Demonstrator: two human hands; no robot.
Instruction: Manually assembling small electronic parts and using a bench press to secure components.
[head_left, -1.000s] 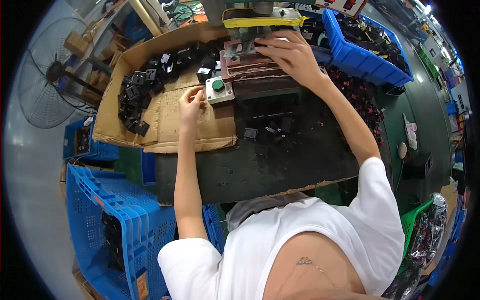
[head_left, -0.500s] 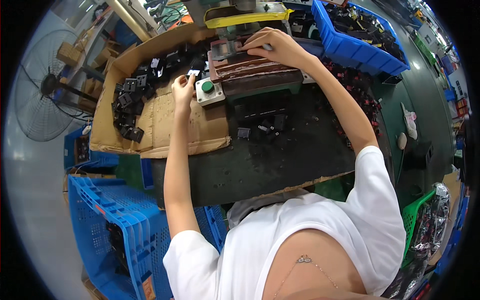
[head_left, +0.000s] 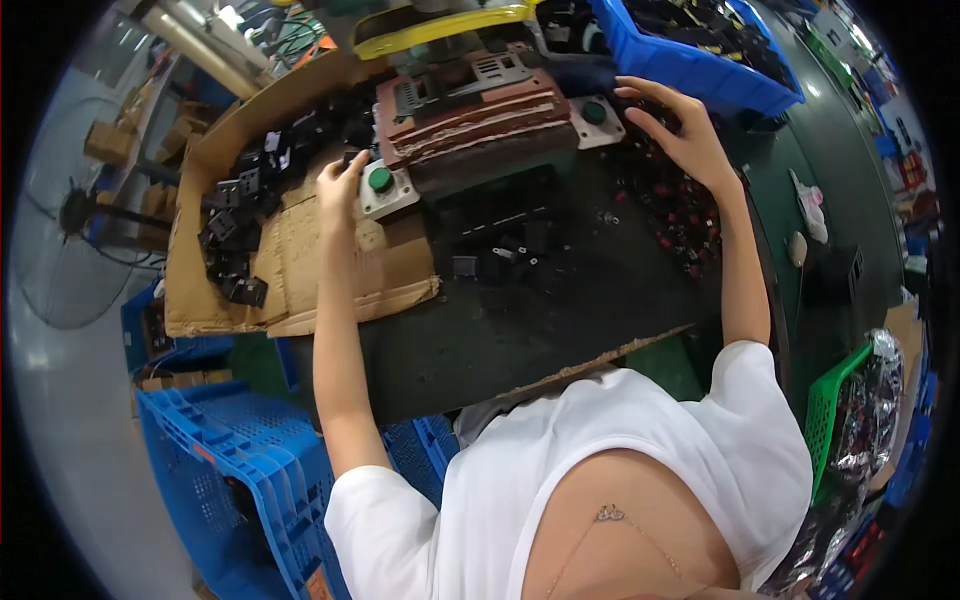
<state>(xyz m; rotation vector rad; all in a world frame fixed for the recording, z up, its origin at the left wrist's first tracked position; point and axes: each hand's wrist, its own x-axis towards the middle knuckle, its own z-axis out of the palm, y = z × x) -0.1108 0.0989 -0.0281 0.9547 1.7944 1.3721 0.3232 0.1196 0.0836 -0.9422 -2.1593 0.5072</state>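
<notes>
My left hand (head_left: 340, 190) is at the right side of the cardboard tray (head_left: 310, 250), beside the left green push button (head_left: 380, 179). Its thumb and fingertips pinch what looks like a small black plastic part (head_left: 350, 157), mostly hidden. Above the button block stands the press fixture, a stack of reddish-brown plates (head_left: 480, 118) with slotted grey metal pieces on top. My right hand (head_left: 685, 135) hovers with its thumb and fingers apart, holding nothing. It is just right of the right green push button (head_left: 594, 112), over a heap of small red-and-black parts (head_left: 680, 225).
Black plastic housings (head_left: 235, 215) lie heaped in the tray. A few loose small parts (head_left: 510, 255) rest on the dark worktable (head_left: 480, 340). A blue bin (head_left: 700, 60) of black parts stands at the far right, a blue crate (head_left: 215, 440) at the lower left. A yellow-edged press head (head_left: 440, 32) is above the fixture.
My right hand has left the top of the fixture and moved right, past the right button. My left hand has shifted slightly left and down in the picture; the whole view has also shifted.
</notes>
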